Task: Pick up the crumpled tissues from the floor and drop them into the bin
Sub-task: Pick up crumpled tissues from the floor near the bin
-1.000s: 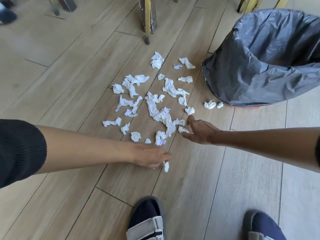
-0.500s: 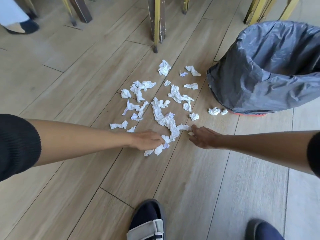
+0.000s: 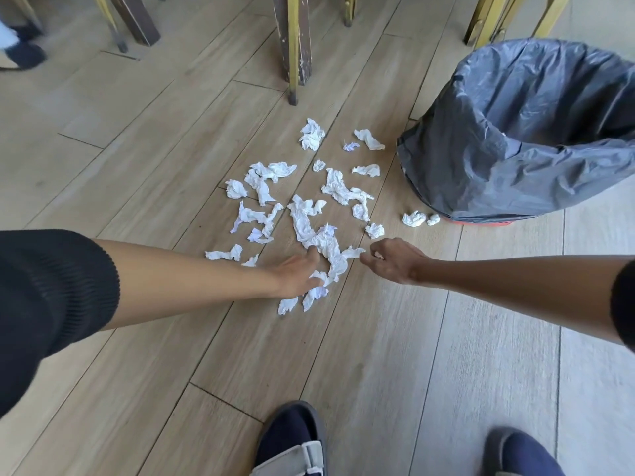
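Wooden floor planks [image 3: 103, 139] fill the view, pale and long. Lots of white crumpled tissues [image 3: 330, 190] lie scattered on the floor near the middle, toward 12 o'clock from the two hands.

At 2 o'clock stands the bin [image 3: 515, 173]. It has a gray bag [image 3: 556, 108] pulled over its top, and the bag hangs open. A bit of red shows at the bottom of the bin. Two small tissue balls [image 3: 414, 218] sit on the floor just beside the bin, at its 7 o'clock side.

The left hand [image 3: 298, 274] reaches in from 9 o'clock. It is down on the floor and its fingers curl around a bunch of tissues [image 3: 318, 281]. More white bits [image 3: 288, 305] poke out under the hand at 6 o'clock. A long twisted tissue [image 3: 323, 243] runs up from this hand toward 12 o'clock.

The right hand [image 3: 395, 261] reaches in from 3 o'clock. Its fingers are curled in, and a tiny bit of white shows between them, so it seems to pinch a small tissue piece [image 3: 378, 256]. It is just beside the tip of the long twisted tissue.

Both arms have black sleeves [image 3: 51, 304] pushed up. Two dark blue shoes [image 3: 295, 438] show at 6 o'clock. Yellow and brown chair legs [image 3: 293, 42] stand at 12 o'clock.
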`<state>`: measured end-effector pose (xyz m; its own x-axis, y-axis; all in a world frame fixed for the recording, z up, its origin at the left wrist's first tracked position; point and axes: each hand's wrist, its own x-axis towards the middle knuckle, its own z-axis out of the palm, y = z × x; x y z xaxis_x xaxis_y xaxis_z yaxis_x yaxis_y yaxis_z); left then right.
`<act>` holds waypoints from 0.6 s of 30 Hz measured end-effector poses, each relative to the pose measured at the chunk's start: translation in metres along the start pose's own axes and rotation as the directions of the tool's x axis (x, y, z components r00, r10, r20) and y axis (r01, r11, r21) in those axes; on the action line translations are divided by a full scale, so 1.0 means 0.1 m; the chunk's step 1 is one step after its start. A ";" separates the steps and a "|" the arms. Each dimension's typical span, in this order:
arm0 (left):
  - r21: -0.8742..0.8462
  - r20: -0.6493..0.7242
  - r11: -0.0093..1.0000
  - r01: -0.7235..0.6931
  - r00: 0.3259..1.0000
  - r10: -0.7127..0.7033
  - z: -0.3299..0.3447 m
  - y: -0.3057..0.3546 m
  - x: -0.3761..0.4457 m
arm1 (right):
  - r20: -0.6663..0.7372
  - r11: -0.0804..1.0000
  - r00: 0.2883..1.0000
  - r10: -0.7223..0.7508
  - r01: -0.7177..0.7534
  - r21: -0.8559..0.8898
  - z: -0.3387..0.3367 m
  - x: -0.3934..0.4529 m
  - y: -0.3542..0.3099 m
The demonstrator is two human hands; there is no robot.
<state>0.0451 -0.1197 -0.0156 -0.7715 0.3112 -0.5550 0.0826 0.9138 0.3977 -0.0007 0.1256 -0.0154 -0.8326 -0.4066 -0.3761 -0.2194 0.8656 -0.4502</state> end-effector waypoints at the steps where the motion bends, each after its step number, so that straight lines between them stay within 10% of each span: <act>1: -0.005 0.045 1.000 -0.006 0.999 0.006 0.02 -0.01 0.01 | -0.013 1.000 1.000 0.003 -0.003 0.004 0.01 0.01 -0.02; 7: 0.162 0.183 0.985 -0.063 0.983 0.033 0.17 -0.03 0.02 | -0.010 0.999 0.999 -0.033 0.033 0.021 0.07 0.06 -0.06; 18: 0.102 -0.103 0.960 -0.261 0.957 0.271 -0.07 -0.10 -0.22 | -0.082 0.983 0.990 -0.115 0.102 -0.155 0.09 0.21 -0.07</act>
<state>0.0572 -0.1377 -0.0023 -0.7809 0.5186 -0.3482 0.3448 0.8227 0.4519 -0.0126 0.1082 -0.0270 -0.8405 -0.4785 -0.2540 -0.3789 0.8544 -0.3556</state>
